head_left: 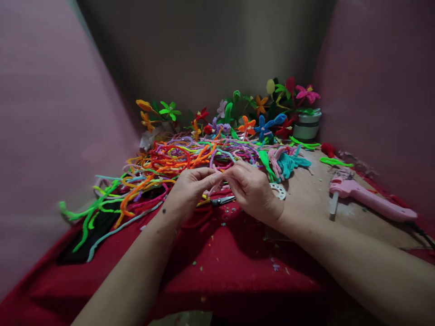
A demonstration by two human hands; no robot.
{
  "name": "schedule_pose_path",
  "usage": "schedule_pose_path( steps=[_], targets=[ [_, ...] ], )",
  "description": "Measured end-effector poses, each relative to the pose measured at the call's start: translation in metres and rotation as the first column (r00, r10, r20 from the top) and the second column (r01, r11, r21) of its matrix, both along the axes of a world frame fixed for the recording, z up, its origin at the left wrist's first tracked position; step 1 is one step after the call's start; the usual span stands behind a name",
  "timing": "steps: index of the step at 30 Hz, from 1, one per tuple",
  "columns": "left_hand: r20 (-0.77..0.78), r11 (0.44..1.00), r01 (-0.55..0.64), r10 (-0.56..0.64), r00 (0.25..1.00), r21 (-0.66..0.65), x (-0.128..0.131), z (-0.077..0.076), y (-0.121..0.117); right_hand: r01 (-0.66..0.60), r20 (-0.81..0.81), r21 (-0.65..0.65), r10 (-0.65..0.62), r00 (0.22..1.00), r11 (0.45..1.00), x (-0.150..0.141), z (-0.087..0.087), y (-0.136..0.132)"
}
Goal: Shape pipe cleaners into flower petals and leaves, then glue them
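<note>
My left hand [190, 189] and my right hand [250, 189] meet fingertip to fingertip over the front of the table. Both are closed in a pinch on a pale pink pipe cleaner [215, 189], which is partly hidden by the fingers. Just below them lies a pair of scissors [222, 200], its blades pointing right. A tangled heap of coloured pipe cleaners [170, 158] spreads behind and to the left of my hands. Beside my right hand, a white ring-shaped piece [278, 191] rests on the table.
A pink glue gun [370, 197] lies on a brown board [306, 217] at the right. Finished pipe-cleaner flowers [261, 127] stand along the back, some in a white pot [306, 126]. A dark flat object [88, 235] lies at the left on red cloth [244, 267]. Pink walls flank both sides.
</note>
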State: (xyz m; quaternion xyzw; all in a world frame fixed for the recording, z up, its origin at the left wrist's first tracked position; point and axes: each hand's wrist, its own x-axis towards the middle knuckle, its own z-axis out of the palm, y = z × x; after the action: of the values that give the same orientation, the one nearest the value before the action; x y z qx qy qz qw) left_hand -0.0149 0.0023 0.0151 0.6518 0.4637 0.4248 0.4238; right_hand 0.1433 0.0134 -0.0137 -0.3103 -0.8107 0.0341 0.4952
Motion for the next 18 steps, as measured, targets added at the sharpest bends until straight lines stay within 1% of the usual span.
schedule_pose_path(
  steps=[2, 4, 8, 10, 12, 13, 14, 15, 16, 17, 18],
  targets=[
    [0.075, 0.999, 0.017, -0.014, 0.997, -0.038, -0.0017, -0.0026, 0.0008, 0.029, 0.029, 0.014, -0.03, 0.999, 0.999, -0.0002, 0.0, -0.0011],
    [0.115, 0.998, 0.007, 0.0, 0.993, -0.06, -0.002, -0.0052, 0.0011, 0.05, 0.039, 0.019, -0.051, 0.998, 0.999, -0.0004, 0.0004, -0.0018],
    [0.141, 1.0, 0.0, 0.004, 0.99, -0.026, 0.0012, -0.0052, -0.0008, 0.055, 0.023, -0.006, -0.055, 0.998, 0.998, -0.0008, 0.0015, -0.003],
    [0.115, 1.0, -0.011, 0.009, 0.993, 0.017, 0.0038, -0.0032, -0.0028, 0.049, 0.002, -0.032, -0.049, 0.999, 0.998, -0.001, 0.0025, -0.0037],
    [0.045, 0.997, -0.033, 0.03, 0.999, 0.069, 0.0059, -0.0018, -0.0046, 0.04, -0.023, -0.073, -0.041, 0.999, 0.997, -0.0012, 0.0038, -0.0041],
    [-0.006, 0.992, -0.046, 0.047, 0.999, 0.12, 0.0063, -0.0019, -0.0051, 0.036, -0.042, -0.108, -0.041, 0.998, 0.994, -0.0012, 0.0046, -0.004],
    [-0.071, 0.978, -0.053, 0.069, 0.995, 0.203, 0.0062, -0.0026, -0.0052, 0.033, -0.066, -0.154, -0.044, 0.997, 0.987, -0.0011, 0.0055, -0.0035],
    [-0.15, 0.948, -0.046, 0.097, 0.984, 0.315, 0.0055, -0.0038, -0.005, 0.024, -0.097, -0.216, -0.046, 0.994, 0.976, -0.001, 0.0063, -0.0028],
    [-0.238, 0.896, -0.015, 0.134, 0.962, 0.443, 0.0042, -0.0053, -0.0045, 0.003, -0.136, -0.294, -0.045, 0.99, 0.956, -0.0009, 0.0071, -0.0019],
    [-0.33, 0.823, 0.042, 0.179, 0.927, 0.566, 0.0025, -0.007, -0.0037, -0.037, -0.183, -0.387, -0.037, 0.982, 0.921, -0.0007, 0.0079, -0.0007],
    [-0.414, 0.743, 0.119, 0.227, 0.881, 0.659, 0.0006, -0.0086, -0.0027, -0.101, -0.24, -0.483, -0.02, 0.971, 0.87, -0.0005, 0.0086, 0.0007]
  ],
)
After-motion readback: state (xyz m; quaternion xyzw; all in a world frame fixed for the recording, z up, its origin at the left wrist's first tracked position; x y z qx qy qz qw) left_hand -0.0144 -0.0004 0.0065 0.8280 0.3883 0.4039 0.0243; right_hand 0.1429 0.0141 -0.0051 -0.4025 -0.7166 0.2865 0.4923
